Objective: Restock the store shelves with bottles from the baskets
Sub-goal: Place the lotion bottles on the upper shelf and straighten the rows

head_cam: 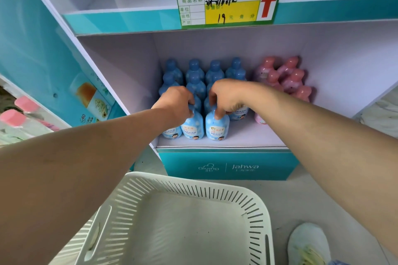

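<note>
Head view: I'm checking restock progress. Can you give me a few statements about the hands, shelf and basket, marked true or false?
1. The left hand and the right hand each grip a blue bottle at the shelf front. True.
2. The white basket holds several bottles. False: no bottles show inside it.
3. The pink bottles stand to the right of the blue ones. True.
4. The arrow on the price tag points down. False: the red arrow points up.
</note>
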{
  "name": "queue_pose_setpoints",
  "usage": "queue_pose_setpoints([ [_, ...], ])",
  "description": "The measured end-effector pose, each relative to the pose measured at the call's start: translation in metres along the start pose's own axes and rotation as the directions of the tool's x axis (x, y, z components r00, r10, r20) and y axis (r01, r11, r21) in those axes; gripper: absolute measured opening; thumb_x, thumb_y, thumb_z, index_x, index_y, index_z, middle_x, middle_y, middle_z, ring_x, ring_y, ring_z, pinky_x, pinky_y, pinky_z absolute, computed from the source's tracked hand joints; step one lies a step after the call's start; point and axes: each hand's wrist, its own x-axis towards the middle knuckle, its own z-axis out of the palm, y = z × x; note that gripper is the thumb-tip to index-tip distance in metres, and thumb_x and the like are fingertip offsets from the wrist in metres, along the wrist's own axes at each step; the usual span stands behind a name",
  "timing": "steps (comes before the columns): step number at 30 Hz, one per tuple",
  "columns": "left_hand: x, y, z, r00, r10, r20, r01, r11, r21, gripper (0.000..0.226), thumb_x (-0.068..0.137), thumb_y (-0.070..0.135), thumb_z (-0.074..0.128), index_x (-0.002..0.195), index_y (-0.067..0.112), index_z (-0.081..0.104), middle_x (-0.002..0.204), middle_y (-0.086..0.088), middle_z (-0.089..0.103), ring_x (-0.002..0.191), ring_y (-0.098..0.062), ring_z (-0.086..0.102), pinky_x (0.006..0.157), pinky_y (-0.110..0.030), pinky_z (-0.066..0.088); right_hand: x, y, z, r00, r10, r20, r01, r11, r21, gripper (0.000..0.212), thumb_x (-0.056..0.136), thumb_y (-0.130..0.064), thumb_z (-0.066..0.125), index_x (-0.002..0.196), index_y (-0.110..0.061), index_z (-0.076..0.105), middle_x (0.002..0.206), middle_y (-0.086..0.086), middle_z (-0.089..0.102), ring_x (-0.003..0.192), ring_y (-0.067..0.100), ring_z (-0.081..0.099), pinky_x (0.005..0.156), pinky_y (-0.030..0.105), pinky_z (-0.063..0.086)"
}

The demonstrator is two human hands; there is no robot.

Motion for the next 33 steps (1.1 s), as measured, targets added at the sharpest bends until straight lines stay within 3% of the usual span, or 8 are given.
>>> queue_pose_setpoints([
  [4,0.002,0.001,0.001,1.0,-0.014,0.0,0.014,1.0,-0.007,0.028,0.085,0.009,0.063,0.113,0.007,0.068,0.113,-0.008,0.066,0.095,-0.02,0.057,0.08,-0.024,0.045,0.001,-0.001,0.005,0.995,-0.027,-0.097,0.024,0.999,-0.026,0.031,0.076,-0.017,0.073,0.106,-0.008,0.069,0.106,0.012,0.067,0.097,0.027,0.063,0.079,0.035,0.054],
  [10,0.004,-0.004,-0.009,0.998,-0.03,0.057,0.032,0.999,-0.028,0.054,0.08,0.015,0.073,0.13,0.012,0.056,0.125,-0.007,0.06,0.11,-0.022,0.057,0.092,-0.025,0.044,-0.002,-0.004,0.003,0.999,-0.013,-0.051,0.012,0.999,-0.037,0.03,0.077,-0.013,0.07,0.107,-0.008,0.067,0.094,0.009,0.068,0.083,0.023,0.061,0.069,0.028,0.049],
  [13,0.004,-0.02,-0.025,0.998,-0.062,-0.006,0.063,0.998,0.029,0.047,0.081,0.008,0.068,0.126,0.012,0.058,0.122,-0.009,0.061,0.104,-0.024,0.058,0.086,-0.026,0.044,-0.003,-0.004,-0.002,0.999,0.004,-0.045,-0.003,1.0,0.01,0.033,0.075,-0.019,0.073,0.105,-0.007,0.067,0.09,0.01,0.069,0.074,0.023,0.063,0.066,0.026,0.05],
  [18,0.003,-0.034,-0.029,0.992,-0.124,0.019,0.115,0.96,0.257,0.033,0.092,0.003,0.045,0.122,0.004,0.058,0.124,-0.017,0.057,0.114,-0.033,0.056,0.094,-0.037,0.046,0.006,-0.012,-0.012,0.943,0.017,-0.332,0.011,0.996,0.083,0.019,0.076,-0.016,0.067,0.095,-0.014,0.068,0.103,0.007,0.068,0.094,0.026,0.063,0.079,0.031,0.053],
  [22,0.008,-0.038,-0.025,0.974,-0.188,0.125,0.149,0.952,0.269,0.031,0.09,0.007,0.049,0.118,0.006,0.06,0.121,-0.014,0.06,0.107,-0.031,0.059,0.083,-0.033,0.047,0.016,-0.022,-0.012,0.924,0.016,-0.381,0.042,0.989,0.142,0.012,0.079,-0.013,0.064,0.086,-0.021,0.067,0.103,0.006,0.069,0.094,0.025,0.064,0.077,0.027,0.05],
  [26,0.011,-0.037,-0.027,0.952,-0.221,0.21,0.154,0.943,0.295,0.03,0.082,0.01,0.059,0.111,0.003,0.065,0.099,-0.013,0.065,0.081,-0.023,0.054,0.055,-0.026,0.041,0.03,-0.026,-0.012,0.899,0.041,-0.437,0.042,0.983,0.177,0.015,0.08,-0.009,0.062,0.084,-0.023,0.066,0.106,0.009,0.069,0.097,0.028,0.064,0.082,0.029,0.052],
  [30,0.015,-0.04,-0.024,0.965,-0.194,0.175,0.153,0.962,0.225,0.035,0.081,0.021,0.07,0.111,0.004,0.065,0.108,-0.013,0.069,0.098,-0.028,0.065,0.079,-0.032,0.05,0.042,-0.03,-0.005,0.925,0.038,-0.377,0.022,0.988,0.151,0.025,0.082,-0.022,0.069,0.106,-0.014,0.068,0.114,0.009,0.066,0.105,0.027,0.061,0.088,0.03,0.051],
  [33,0.019,-0.046,-0.02,0.978,-0.19,0.089,0.178,0.975,0.129,0.03,0.081,0.018,0.066,0.109,0.006,0.067,0.109,-0.013,0.067,0.102,-0.029,0.063,0.076,-0.03,0.047,0.049,-0.032,0.005,0.955,0.014,-0.297,0.036,0.986,0.162,0.039,0.081,-0.027,0.07,0.118,-0.016,0.063,0.119,0.008,0.064,0.109,0.026,0.059,0.091,0.031,0.05],
])
